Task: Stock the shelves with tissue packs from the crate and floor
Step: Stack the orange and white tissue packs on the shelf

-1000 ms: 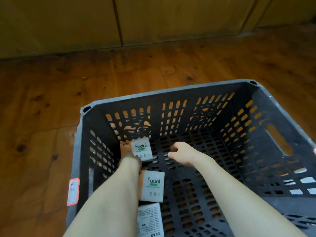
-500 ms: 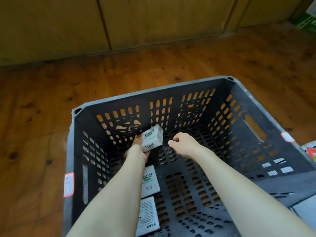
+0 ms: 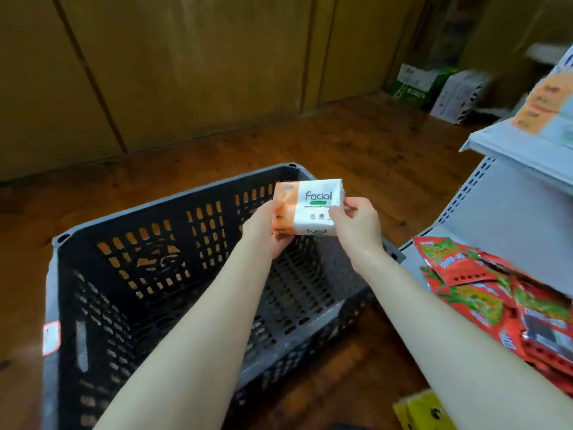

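A white and orange tissue pack (image 3: 310,206) marked "Facial" is held up above the far right corner of the dark plastic crate (image 3: 130,252). My left hand (image 3: 266,231) grips its left end from below. My right hand (image 3: 356,225) pinches its right end. My forearms hide much of the crate's floor, so no other packs show inside. A grey shelf unit (image 3: 511,209) stands to the right, with orange and white packs (image 3: 545,110) on its upper shelf.
Red snack packets (image 3: 483,293) lie piled on the lower shelf at right. Cardboard boxes (image 3: 434,88) stand on the wooden floor by the far wall. A yellow object (image 3: 424,411) sits at the bottom edge. Wooden panels line the back.
The tissue pack has been lifted out of the crate, and my right hand has taken hold of its right end. The view has swung right, bringing the shelf into sight.
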Demonstrator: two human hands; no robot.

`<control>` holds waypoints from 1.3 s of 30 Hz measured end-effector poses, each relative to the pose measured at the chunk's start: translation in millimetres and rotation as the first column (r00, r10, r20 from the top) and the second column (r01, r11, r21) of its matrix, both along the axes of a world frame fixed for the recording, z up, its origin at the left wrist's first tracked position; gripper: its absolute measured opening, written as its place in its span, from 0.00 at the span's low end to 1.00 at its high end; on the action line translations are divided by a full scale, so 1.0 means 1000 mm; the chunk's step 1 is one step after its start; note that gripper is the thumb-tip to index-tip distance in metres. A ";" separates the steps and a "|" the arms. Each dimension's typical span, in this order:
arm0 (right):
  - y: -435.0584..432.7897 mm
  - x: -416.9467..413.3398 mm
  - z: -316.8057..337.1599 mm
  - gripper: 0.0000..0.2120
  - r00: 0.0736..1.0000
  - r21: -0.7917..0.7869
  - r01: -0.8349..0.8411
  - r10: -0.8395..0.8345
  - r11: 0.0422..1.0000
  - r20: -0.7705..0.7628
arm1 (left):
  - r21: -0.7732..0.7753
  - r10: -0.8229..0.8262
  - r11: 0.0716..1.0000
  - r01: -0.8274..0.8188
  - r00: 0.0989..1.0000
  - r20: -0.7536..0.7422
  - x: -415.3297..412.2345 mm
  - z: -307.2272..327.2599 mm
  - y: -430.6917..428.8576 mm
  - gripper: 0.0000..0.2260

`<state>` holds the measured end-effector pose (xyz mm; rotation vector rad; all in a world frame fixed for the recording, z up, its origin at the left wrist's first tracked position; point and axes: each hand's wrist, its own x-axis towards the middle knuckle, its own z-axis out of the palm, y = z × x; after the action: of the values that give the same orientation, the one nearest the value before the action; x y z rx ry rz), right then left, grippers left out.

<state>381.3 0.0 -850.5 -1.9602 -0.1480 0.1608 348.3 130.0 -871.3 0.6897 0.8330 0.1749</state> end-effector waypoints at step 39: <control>-0.566 -0.035 0.142 0.07 0.440 0.546 0.645 -0.844 0.535 0.307 | 0.945 -0.875 -0.007 -0.327 0.460 0.153 0.039 0.175 -0.566 0.21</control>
<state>346.5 -566.2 -708.9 -1.4656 0.3514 -1.0010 387.3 -436.4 -696.7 1.9964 -0.7733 0.5934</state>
